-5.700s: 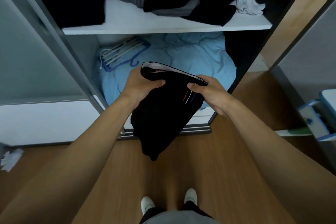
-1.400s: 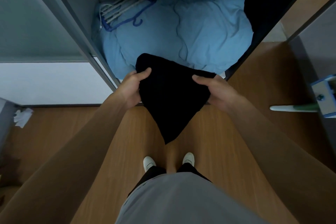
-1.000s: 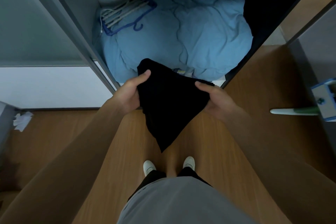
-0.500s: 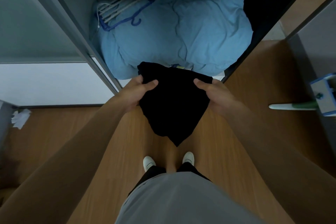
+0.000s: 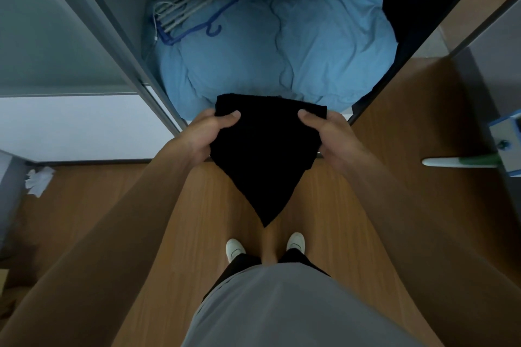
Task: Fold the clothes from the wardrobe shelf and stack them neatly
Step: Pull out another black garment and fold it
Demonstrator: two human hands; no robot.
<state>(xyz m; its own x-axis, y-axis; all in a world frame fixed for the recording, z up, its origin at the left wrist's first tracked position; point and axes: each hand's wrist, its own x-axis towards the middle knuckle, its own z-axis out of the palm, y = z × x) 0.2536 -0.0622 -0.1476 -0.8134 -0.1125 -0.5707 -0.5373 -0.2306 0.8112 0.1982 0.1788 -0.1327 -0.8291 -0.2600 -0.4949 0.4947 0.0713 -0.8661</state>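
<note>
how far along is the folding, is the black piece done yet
Done: nothing shows as finished; no folded stack is in view. In hand: the left hand and right hand each pinch a top corner of the black garment, which hangs partly folded, its lower end tapering to a point. Left: squaring that fold and stacking it; the shelf's other clothes are out of view.

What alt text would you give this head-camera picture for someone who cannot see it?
Seen from above, a person's left hand and right hand hold a black garment by its top corners above a wooden floor, facing an open wardrobe with a blue duvet and hangers.
</note>
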